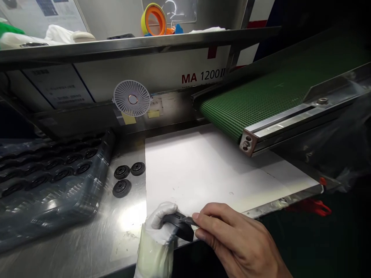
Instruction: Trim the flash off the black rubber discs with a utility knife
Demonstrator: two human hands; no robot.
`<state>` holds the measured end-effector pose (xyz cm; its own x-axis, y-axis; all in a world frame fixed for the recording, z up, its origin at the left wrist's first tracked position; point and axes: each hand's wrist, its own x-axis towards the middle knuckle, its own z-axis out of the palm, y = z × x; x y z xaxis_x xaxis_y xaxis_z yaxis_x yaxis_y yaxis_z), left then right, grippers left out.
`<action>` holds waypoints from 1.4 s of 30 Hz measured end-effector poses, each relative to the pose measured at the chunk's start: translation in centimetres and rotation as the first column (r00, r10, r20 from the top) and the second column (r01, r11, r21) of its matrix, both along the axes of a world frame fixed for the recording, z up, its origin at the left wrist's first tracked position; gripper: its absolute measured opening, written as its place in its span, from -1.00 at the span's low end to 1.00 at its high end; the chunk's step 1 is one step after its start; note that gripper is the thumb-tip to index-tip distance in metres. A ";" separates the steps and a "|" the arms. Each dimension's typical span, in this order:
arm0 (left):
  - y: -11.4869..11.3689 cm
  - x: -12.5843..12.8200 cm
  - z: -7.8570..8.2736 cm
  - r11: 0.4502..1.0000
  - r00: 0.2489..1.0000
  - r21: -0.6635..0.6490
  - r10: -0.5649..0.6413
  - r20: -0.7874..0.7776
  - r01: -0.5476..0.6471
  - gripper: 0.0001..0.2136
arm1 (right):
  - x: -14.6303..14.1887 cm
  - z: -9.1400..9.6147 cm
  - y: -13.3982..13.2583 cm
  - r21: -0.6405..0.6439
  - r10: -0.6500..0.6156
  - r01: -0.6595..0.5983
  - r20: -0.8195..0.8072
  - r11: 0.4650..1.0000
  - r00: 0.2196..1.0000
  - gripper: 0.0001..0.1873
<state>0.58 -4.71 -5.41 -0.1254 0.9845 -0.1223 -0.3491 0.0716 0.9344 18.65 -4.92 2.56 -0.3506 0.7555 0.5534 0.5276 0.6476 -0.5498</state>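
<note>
At the near edge of the tabletop (72, 247), the bare right hand (236, 239) pinches a thin tool (188, 220); the gloved left hand (162, 224) is curled around a black part (185, 233). Dark and curved, the part juts from the glove toward the right fingertips, the slim greyish tool at its upper side.

Black part (184, 233); left hand (162, 226) gloved white.
Discs (122, 188): black, concentric rings. Sheet (185, 166): white. Conveyor belt (255, 96): green, fine-ribbed. Tape roll (144, 21): yellow, orange.
</note>
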 end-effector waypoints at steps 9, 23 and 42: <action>-0.3 0.5 2.2 0.993 0.999 0.112 0.043 0.002 -0.042 -0.93 | -0.3 0.2 -0.4 0.083 -0.050 0.051 -0.008 0.995 0.999 -0.78; -0.5 0.9 2.5 0.994 0.990 0.010 0.112 0.089 -0.113 -0.84 | -0.7 -0.5 -0.8 0.057 0.000 0.003 -0.043 0.998 0.999 -0.78; -0.7 0.8 2.5 0.992 0.993 -0.035 0.120 0.019 -0.119 -0.81 | -1.2 -0.4 -0.6 0.058 -0.007 0.010 -0.056 0.998 0.998 -0.80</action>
<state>1.33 -5.38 -2.92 -0.2393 0.9579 -0.1590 -0.3763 0.0594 0.9246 17.44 -5.53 2.17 -0.3115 0.7242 0.6153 0.5028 0.6750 -0.5400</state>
